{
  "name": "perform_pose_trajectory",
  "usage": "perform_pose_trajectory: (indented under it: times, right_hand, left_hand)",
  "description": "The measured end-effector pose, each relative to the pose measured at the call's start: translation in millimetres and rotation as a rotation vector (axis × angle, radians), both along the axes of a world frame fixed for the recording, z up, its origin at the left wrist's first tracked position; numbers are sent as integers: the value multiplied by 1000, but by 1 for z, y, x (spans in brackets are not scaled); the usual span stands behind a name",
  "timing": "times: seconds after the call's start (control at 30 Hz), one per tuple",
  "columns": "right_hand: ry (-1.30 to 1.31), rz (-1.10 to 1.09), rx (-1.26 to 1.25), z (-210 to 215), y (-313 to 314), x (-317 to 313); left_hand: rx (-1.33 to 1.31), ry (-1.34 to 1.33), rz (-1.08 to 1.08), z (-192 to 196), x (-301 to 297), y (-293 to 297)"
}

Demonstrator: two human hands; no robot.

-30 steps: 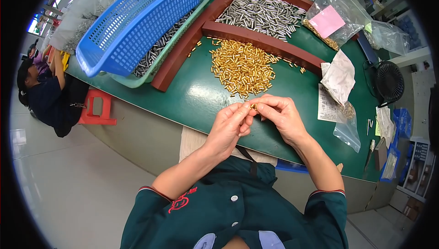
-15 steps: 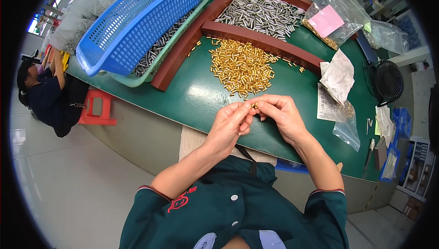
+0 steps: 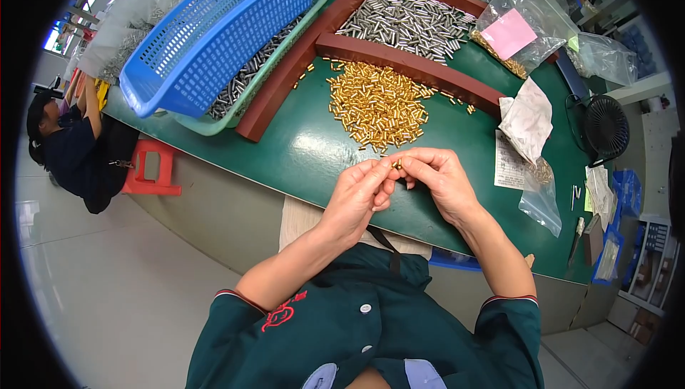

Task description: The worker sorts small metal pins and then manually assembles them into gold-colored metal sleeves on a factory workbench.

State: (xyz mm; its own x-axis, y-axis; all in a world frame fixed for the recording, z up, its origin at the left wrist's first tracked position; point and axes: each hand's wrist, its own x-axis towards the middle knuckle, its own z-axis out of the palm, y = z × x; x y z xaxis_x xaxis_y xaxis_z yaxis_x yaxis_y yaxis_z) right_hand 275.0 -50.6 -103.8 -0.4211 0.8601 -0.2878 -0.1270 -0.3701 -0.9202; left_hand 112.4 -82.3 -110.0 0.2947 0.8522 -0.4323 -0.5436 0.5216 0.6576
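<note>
My left hand [image 3: 355, 195] and my right hand [image 3: 444, 180] meet at the near side of the green table. Between their fingertips is a small gold-coloured metal cylinder [image 3: 397, 164], pinched from both sides; whether it is one piece or two I cannot tell. Just beyond my fingers spreads a heap of similar gold-coloured cylinders [image 3: 378, 103]. Behind that heap, past a dark red wooden bar [image 3: 414, 64], lies a pile of silver metal pins [image 3: 407, 21].
At the left, a blue perforated basket [image 3: 214, 46] rests tilted on a green basket [image 3: 207, 126] of dark metal pieces. To the right are a crumpled white cloth [image 3: 528, 114], a plastic bag [image 3: 541, 203] and a black fan [image 3: 606, 128]. A person [image 3: 78, 139] works beyond a red stool [image 3: 153, 168].
</note>
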Motion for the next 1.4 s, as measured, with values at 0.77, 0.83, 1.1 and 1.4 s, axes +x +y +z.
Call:
perform_pose_trajectory:
  times: [0.77, 0.83, 1.1, 1.4]
  right_hand:
    - [37, -123, 98, 4, -5, -2]
    - [34, -129, 91, 4, -5, -2]
    - [45, -128, 77, 6, -5, -1]
    - [49, -134, 82, 7, -5, 0]
  left_hand:
    - [-10, -32, 36, 0, 0, -1]
    - [-8, -5, 35, 1, 1, -1]
    - [21, 31, -7, -1, 1, -1]
    - [43, 45, -37, 1, 1, -1]
